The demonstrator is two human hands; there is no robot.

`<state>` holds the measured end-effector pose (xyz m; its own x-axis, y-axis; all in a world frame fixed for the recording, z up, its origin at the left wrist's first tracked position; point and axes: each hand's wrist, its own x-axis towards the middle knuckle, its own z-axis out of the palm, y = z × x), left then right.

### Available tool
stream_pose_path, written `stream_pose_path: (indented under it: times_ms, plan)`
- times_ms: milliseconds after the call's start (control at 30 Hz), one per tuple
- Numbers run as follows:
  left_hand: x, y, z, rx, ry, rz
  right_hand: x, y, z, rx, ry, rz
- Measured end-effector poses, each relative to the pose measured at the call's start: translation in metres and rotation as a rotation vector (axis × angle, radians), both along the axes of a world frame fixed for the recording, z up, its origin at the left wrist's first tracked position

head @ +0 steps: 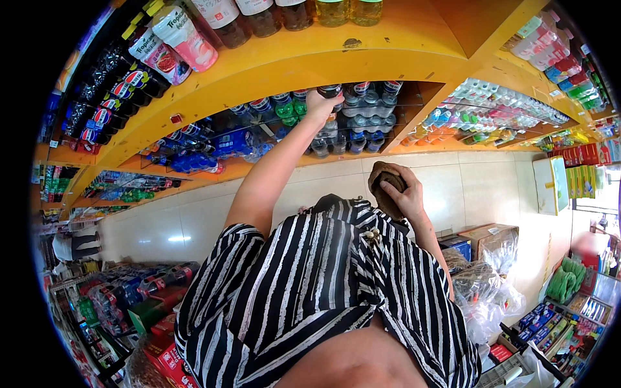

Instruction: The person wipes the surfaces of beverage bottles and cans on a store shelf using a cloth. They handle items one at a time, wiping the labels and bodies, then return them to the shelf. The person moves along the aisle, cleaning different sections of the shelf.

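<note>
My left hand [319,107] reaches forward to a lower shelf bay of an orange-yellow shelving unit. Its thumb and fingers close around the upper part of a dark drink bottle [331,90]; most of that bottle is hidden by the hand. Beside it stand green soda bottles [286,110] and bottles with Pepsi labels [361,88]. Packs of clear bottles [368,121] sit just to the right. My right hand [410,191] is held in front of my body, apart from the shelf. It grips a bunched brown cloth [386,194], with the thumb pressed into its fold.
The orange-yellow shelf board [339,60] juts out above my left hand, bearing Tropicana bottles [184,39]. Pale floor tiles [436,179] run along the shelf foot. Plastic-wrapped goods [480,281] lie at right, bottle packs [126,291] behind left. A person [77,246] is far left.
</note>
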<state>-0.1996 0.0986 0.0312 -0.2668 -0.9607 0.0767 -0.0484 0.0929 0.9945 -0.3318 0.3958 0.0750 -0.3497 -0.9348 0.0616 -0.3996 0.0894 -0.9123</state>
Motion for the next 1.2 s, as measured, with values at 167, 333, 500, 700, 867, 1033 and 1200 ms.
stream_pose_path:
  times_ms: [167, 333, 500, 700, 867, 1033, 1200]
  plan:
    - [-0.008, -0.033, -0.057, -0.122, -0.063, 0.13, 0.003, -0.002, 0.0, 0.011, 0.006, 0.031]
    - [-0.016, -0.014, -0.01, 0.073, -0.148, 0.078, 0.0, -0.002, -0.004, 0.01, 0.006, 0.019]
    - [-0.019, -0.045, -0.056, 0.008, -0.187, 0.055, 0.0, -0.003, -0.004, 0.014, 0.019, 0.039]
    - [-0.021, -0.04, -0.051, -0.288, -0.586, 0.144, 0.002, -0.004, -0.008, 0.015, -0.037, 0.048]
    - [-0.018, -0.015, -0.003, -0.519, -0.775, 0.083, 0.0, -0.005, -0.018, -0.009, -0.045, 0.042]
    - [-0.007, -0.024, -0.004, -0.661, -0.902, -0.025, -0.001, -0.005, -0.023, -0.006, -0.06, 0.059]
    - [-0.001, -0.026, 0.022, -0.514, -1.046, -0.178, -0.004, -0.003, -0.022, 0.002, -0.029, 0.055]
